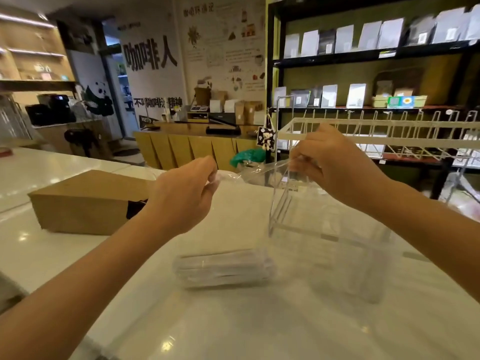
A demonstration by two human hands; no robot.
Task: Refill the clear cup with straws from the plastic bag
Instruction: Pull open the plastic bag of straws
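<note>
My left hand and my right hand each pinch one end of a clear plastic bag, which is stretched between them above the white counter. Part of the bag hangs down below my right hand. A bundle of clear straws lies flat on the counter beneath my hands, pointing left to right. A clear cup shows faintly on the counter to the right of the straws; its outline is blurred and I cannot tell what it holds.
A brown cardboard box lies on the counter to the left, close to my left forearm. A white wire rack stands behind my right hand. Black shelves with pouches fill the right background.
</note>
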